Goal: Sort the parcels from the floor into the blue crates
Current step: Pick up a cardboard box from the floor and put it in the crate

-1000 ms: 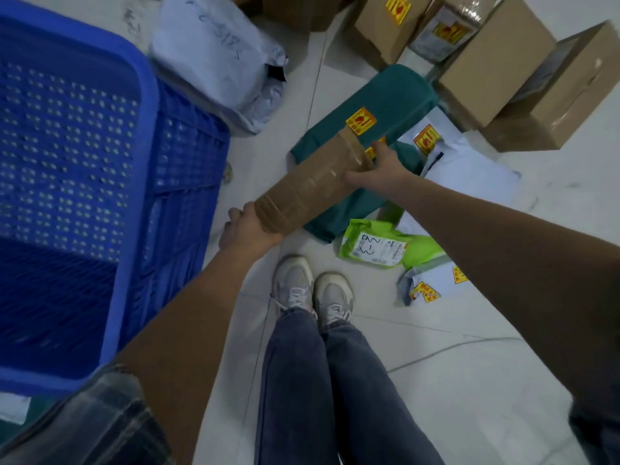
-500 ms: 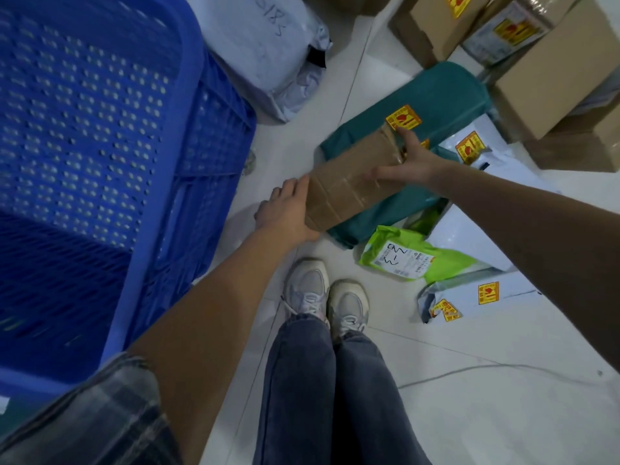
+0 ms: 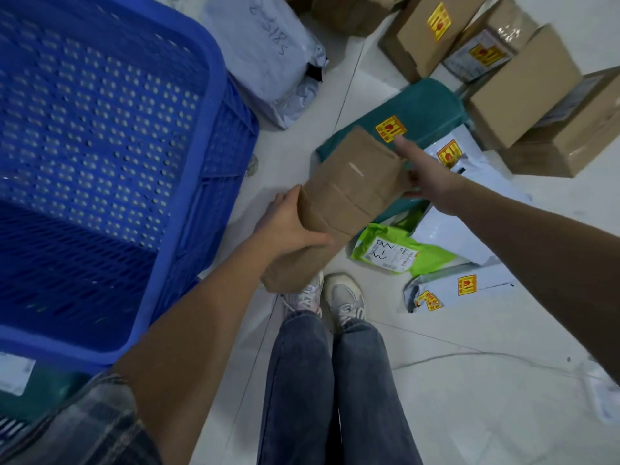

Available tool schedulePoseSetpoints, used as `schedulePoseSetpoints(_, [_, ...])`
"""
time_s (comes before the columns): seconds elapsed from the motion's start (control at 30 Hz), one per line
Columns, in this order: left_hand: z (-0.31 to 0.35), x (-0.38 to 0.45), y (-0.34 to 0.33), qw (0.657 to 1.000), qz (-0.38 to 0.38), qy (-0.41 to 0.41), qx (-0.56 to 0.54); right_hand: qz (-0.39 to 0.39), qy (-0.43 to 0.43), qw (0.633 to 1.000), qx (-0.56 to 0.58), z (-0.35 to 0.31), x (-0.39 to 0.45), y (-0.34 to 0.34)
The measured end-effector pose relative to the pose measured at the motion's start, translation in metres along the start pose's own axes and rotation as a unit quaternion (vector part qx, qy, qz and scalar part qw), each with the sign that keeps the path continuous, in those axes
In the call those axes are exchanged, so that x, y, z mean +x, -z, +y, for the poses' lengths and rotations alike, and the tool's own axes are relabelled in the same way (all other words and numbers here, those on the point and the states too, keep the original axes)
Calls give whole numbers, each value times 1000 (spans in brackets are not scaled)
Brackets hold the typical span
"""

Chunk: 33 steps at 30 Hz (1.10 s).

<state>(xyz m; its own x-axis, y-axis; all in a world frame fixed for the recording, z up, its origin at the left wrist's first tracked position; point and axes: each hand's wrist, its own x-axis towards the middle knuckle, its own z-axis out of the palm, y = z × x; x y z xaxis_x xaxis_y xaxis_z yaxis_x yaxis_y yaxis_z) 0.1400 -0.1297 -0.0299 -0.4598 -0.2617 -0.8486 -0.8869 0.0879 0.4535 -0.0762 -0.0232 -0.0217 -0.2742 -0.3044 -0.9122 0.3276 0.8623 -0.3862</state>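
A brown taped parcel (image 3: 349,193) hangs above the floor between my hands, just right of the blue crate (image 3: 214,105). My left hand (image 3: 288,223) grips its near end, thumb across the top. My right hand (image 3: 426,172) holds the far end, one finger stretched along the top edge. More parcels lie on the floor: a teal bag (image 3: 426,109) under the brown one, a green pouch (image 3: 402,253), white mailers (image 3: 459,286) with yellow stickers, and a grey-white bag (image 3: 268,52) behind the crate's corner. I see nothing lying inside the crate.
Several cardboard boxes (image 3: 523,85) are piled at the top right. My shoes (image 3: 342,297) and jeans stand just below the brown parcel. A thin cable (image 3: 469,355) crosses the pale floor at the right. A teal thing with a white label (image 3: 16,374) shows under the crate's near rim.
The brown parcel has come up off the teal bag and closer to me. My left hand went from touching its end to gripping it. The view has shifted, with the crate now reaching further right.
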Motion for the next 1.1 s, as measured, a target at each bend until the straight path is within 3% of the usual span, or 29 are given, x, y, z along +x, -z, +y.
schedulePoseSetpoints(0.1, [7, -22, 9, 973, -55, 48, -221, -47, -15, 994, 95, 6, -19, 4])
schedulePoseSetpoints(0.17, [8, -34, 12, 937, -80, 70, -334, -96, -45, 992, 71, 15, -32, -5])
schedulePoseSetpoints(0.3, [11, -53, 8, 876, -96, 88, -464, -189, -55, 979, 56, 30, -56, -34])
schedulePoseSetpoints(0.37, [15, -59, 3, 868, -101, 86, -478, -184, -55, 976, 103, 32, -66, -46])
schedulePoseSetpoints(0.43, [19, -65, 1, 875, -89, 83, -468, -133, -47, 981, 129, 31, -75, -54])
schedulePoseSetpoints(0.57, [27, -78, -5, 925, 18, 23, -378, 16, 5, 996, 92, 21, -95, -67])
schedulePoseSetpoints(0.67, [27, -92, -11, 929, 77, -13, -362, 73, 85, 992, 56, 7, -113, -80])
schedulePoseSetpoints(0.83, [21, -114, -11, 933, 152, -9, -327, 51, 155, 987, 0, -11, -131, -98])
schedulePoseSetpoints(1.0, [7, -134, 8, 907, 197, -8, -373, 18, 159, 986, 47, -18, -147, -113])
schedulePoseSetpoints(1.1, [-18, -154, 14, 880, 176, -39, -439, -40, 158, 985, 53, -15, -150, -118])
